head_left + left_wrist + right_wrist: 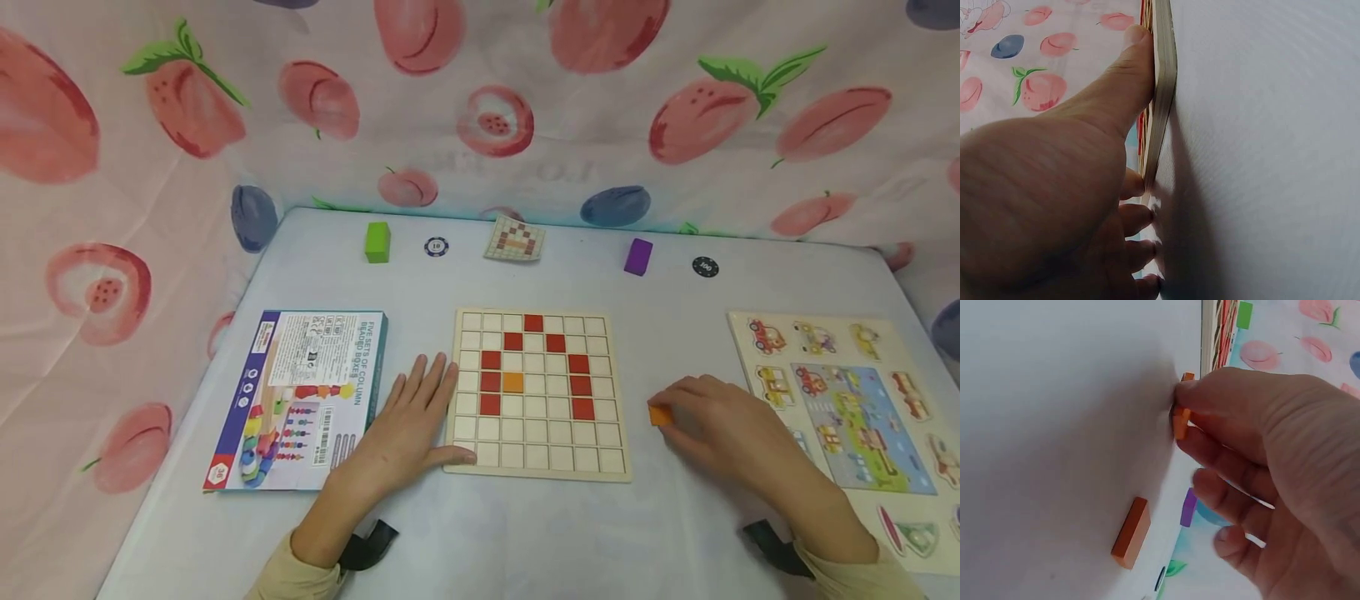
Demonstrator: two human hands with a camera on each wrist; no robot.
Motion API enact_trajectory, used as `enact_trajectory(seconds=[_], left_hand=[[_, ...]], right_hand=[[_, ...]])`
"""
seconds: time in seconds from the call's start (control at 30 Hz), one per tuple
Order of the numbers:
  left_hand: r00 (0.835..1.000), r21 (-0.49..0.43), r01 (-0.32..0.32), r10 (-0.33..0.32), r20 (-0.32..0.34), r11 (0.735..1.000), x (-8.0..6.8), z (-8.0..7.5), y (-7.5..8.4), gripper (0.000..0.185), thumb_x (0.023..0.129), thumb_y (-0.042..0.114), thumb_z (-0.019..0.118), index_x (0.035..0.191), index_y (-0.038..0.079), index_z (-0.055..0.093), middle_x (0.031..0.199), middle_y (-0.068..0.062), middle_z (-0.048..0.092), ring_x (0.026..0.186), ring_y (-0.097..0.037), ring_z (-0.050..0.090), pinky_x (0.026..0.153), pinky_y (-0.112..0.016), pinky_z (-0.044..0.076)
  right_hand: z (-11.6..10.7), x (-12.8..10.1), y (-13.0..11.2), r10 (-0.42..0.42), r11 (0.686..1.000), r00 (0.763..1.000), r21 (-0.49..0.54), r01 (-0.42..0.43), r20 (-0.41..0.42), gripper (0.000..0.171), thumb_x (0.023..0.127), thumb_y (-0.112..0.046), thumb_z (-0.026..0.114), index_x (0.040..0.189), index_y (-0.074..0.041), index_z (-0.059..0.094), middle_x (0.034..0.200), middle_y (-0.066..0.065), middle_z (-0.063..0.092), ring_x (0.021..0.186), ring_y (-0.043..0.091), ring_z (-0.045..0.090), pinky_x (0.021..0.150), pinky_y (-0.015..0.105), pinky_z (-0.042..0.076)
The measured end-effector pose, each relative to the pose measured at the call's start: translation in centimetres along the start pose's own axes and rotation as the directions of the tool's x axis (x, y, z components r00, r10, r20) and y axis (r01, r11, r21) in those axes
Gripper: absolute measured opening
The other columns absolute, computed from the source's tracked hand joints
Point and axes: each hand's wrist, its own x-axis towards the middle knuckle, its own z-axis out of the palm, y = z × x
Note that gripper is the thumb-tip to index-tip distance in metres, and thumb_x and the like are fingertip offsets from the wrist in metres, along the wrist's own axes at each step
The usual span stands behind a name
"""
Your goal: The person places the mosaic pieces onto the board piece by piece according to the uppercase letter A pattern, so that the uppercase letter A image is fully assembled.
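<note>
A: Right hand (pixel 712 417)?
B: Rested on the desk (pixel 660 517) just right of the grid board (pixel 540 467), fingertips pinching a small orange tile (pixel 660 414) at desk level. Caught in the right wrist view too, orange tile (pixel 1181 419) between thumb and forefinger, with a second orange tile (pixel 1131 532) flat on the desk close by.
A: Left hand (pixel 408 425)?
B: Lay flat, fingers spread, against the board's left edge, thumb pressed along its near corner. Held nothing.
A: On the board?
B: Red tiles (pixel 491 382) in an arch, one orange square (pixel 513 382) inside it.
</note>
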Motion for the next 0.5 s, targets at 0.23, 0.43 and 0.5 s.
enact_trajectory(seconds=[0.23,0.43,0.5], left_hand=[[1.000,0.005,0.004,-0.004,-0.004,1.000,0.0,-0.1,0.0,0.114,0.088,0.059,0.081,0.170,0.003,0.023,0.180,-0.019,0.012,0.169,-0.043,0.003,0.134,-0.065,0.016],[1.000,0.000,-0.002,0.002,-0.001,1.000,0.0,0.1,-0.1,0.114,0.089,0.059,0.080,0.170,0.004,0.021,0.180,-0.018,0.010,0.169,-0.042,0.003,0.135,-0.065,0.015],[1.000,0.000,-0.001,0.001,0.000,1.000,0.0,0.1,-0.1,0.114,0.089,0.059,0.080,0.170,0.004,0.021,0.181,-0.017,0.010,0.169,-0.041,0.002,0.135,-0.064,0.014]], right_hand=[[0.4,2.8,-1.9,-0.094,0.995,0.985,0.023,0.098,-0.143,0.030,0.082,-0.025,0.091,0.109,-0.015,0.082,0.104,0.000,0.079,0.096,0.022,0.074,0.082,0.046,0.064],[1.2,6.2,-5.4,-0.126,0.989,0.990,0.068,0.130,-0.057,0.028,0.087,-0.025,0.088,0.112,-0.016,0.082,0.106,0.002,0.079,0.098,0.022,0.072,0.085,0.042,0.063],[1.5,7.2,-6.5,-0.146,0.986,0.989,0.082,0.148,-0.036,0.026,0.088,-0.025,0.088,0.112,-0.017,0.082,0.104,0.000,0.079,0.096,0.020,0.071,0.085,0.041,0.062]])
